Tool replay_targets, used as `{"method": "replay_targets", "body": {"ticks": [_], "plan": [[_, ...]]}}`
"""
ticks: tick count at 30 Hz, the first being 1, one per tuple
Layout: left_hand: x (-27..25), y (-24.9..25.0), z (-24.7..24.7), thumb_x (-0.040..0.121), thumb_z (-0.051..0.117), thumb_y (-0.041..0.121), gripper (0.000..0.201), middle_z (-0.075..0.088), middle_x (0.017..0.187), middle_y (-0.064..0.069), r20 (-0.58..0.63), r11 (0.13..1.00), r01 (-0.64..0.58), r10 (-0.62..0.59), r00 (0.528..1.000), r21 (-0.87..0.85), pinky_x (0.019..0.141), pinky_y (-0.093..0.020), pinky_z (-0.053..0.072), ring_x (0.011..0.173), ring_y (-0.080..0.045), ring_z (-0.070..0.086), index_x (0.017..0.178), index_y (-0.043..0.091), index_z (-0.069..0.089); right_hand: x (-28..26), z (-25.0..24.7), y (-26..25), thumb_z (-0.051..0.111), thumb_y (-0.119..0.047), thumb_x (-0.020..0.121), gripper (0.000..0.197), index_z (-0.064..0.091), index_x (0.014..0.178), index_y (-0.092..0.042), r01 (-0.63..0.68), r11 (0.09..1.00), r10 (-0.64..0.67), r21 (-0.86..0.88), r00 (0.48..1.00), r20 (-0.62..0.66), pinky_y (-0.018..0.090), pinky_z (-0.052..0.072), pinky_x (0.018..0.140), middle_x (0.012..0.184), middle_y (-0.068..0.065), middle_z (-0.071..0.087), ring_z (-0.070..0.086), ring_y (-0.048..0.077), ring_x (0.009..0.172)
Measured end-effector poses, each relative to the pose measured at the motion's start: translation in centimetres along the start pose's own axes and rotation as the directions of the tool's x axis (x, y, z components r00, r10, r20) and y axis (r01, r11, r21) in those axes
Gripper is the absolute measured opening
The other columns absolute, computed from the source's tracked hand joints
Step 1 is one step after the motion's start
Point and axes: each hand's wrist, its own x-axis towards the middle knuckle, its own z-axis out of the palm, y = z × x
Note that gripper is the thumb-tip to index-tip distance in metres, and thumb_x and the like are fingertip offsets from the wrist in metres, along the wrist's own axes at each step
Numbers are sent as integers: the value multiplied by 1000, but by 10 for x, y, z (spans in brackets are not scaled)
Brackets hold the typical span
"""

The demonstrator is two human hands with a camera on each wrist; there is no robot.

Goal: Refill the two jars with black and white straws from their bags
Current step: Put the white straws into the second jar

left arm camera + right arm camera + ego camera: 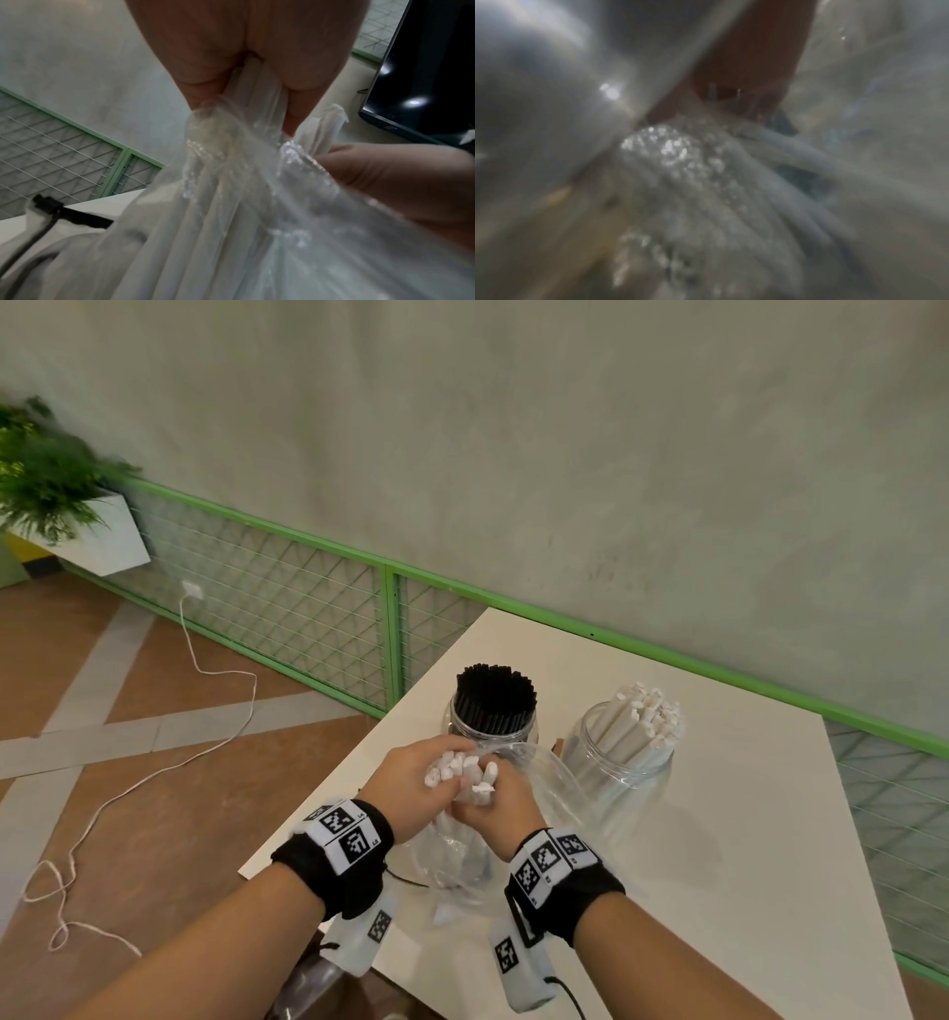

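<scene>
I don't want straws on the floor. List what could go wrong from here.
1. Both hands, left and right, grip loose white straws through a slippery clear bag; some could slip out.
2. The white-straw jar looks nearly full, so extras may jam or spill.
3. The bag sits near the table edge.

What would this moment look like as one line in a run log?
left hand: grips white straws | right hand: grips bag | black jar: full | white jar: part-filled
</scene>
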Motion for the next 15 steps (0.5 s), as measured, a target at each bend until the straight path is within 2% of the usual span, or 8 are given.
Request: {"method": "replay_targets", "body": {"ticks": [2,3,4,6,9,12,14,15], "plan": [[0,0,0,82,64,20,44,64,110,12,19,1000,-12,11,1000,13,81,-8,42,99,0,58,122,35,56,-2,2,1,60,-44,61,50,64,107,-23,26,1000,-26,-4,1000,-6,46,46,92,105,0,68,60,24,103],[1,0,-1,82,65,20,47,63,112,11,30,1000,-20,19,999,20,85,-11,43,101,-2,58,125,35,54,-3,2,1,60,-42,63,49,65,108,-22,31,1000,-31,2,1000,-4,46,45,93,107,3,68,60,27,104],[1,0,-1,82,67,20,48,63,112,10,38,999,-26,25,999,23,86,-13,43,101,-3,58,126,35,53,-3,2,3,62,-36,67,45,66,108,-19,27,999,-27,31,1000,-4,46,45,93,106,5,68,60,28,103],[3,0,-1,80,69,20,47,64,111,10,51,999,-32,31,998,19,84,-10,42,101,-1,58,122,36,55,-5,-1,5,67,-20,73,34,66,105,-11,-15,990,17,138,1000,-18,43,49,89,101,9,69,63,27,97],[5,-2,0,81,70,19,39,65,110,11,47,997,-53,50,998,51,85,-10,41,101,-2,58,115,35,60,-9,-4,10,67,-22,75,28,63,100,-8,-65,969,79,240,996,-48,34,50,80,91,6,67,63,21,87],[5,-3,2,85,63,18,29,66,104,9,11,991,-61,60,998,119,75,-6,39,91,-4,59,111,33,61,-13,-9,11,68,-17,80,18,65,98,-16,-80,944,113,322,990,-87,40,53,81,92,7,69,65,25,89],[5,-2,3,87,60,20,24,66,101,7,-25,987,-46,51,998,155,74,-16,45,89,-8,59,108,33,60,-15,-18,5,68,-15,82,14,66,90,-25,-54,922,104,384,989,-110,38,55,78,90,3,71,67,20,87],[5,-1,3,88,58,21,22,66,100,7,-34,985,-36,42,999,167,75,-22,47,88,-10,60,107,33,60,-17,-25,0,68,-14,83,13,67,85,-27,-30,915,87,402,989,-123,32,54,73,87,1,72,67,16,84]]}}
